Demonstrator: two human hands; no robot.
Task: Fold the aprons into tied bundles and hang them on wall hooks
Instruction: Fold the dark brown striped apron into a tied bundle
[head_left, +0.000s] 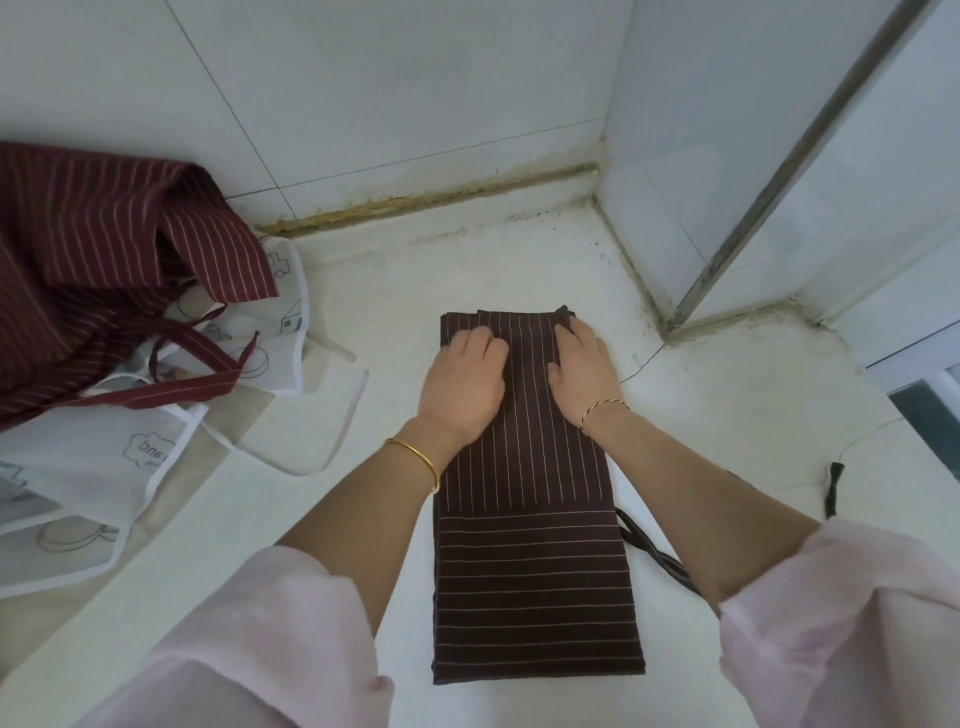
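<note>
Brown apron (530, 566), far end beneath left hand (462, 387), right hand (584, 371)

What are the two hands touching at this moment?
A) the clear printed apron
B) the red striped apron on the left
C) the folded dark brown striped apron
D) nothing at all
C: the left hand and right hand both rest on the far end of the dark brown striped apron, while the red striped apron lies apart to the left.
</note>
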